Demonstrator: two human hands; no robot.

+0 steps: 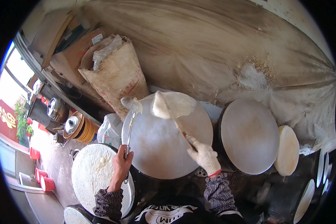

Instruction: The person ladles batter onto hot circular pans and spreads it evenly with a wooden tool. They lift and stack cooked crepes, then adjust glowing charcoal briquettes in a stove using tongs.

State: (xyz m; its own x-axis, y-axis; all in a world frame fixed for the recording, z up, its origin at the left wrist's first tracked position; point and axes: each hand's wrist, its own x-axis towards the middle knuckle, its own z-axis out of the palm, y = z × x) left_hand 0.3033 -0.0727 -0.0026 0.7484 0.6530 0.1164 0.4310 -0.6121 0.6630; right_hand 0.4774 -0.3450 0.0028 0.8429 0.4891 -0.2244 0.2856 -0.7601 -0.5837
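Note:
My bare left hand (122,163) is closed around the long metal handle of a ladle (129,128). The ladle's bowl hangs over the far left rim of a large round griddle (164,153), with pale batter clinging beside it. In a white knitted glove, my right hand (205,156) grips the wooden handle of a spreader (181,128). The spreader's head, coated in batter, rests at the far side of the griddle, where a thin patch of wet batter (183,104) lies. The griddle's near and middle surface shows bare metal.
A round pan of white batter or dough (93,175) stands left, near my left forearm. Another bare griddle (250,136) is at right, beside a pale round disc (286,151). Behind are a large paper sack (119,74) and a draped brown sheet (198,48). Red buckets (47,183) stand far left.

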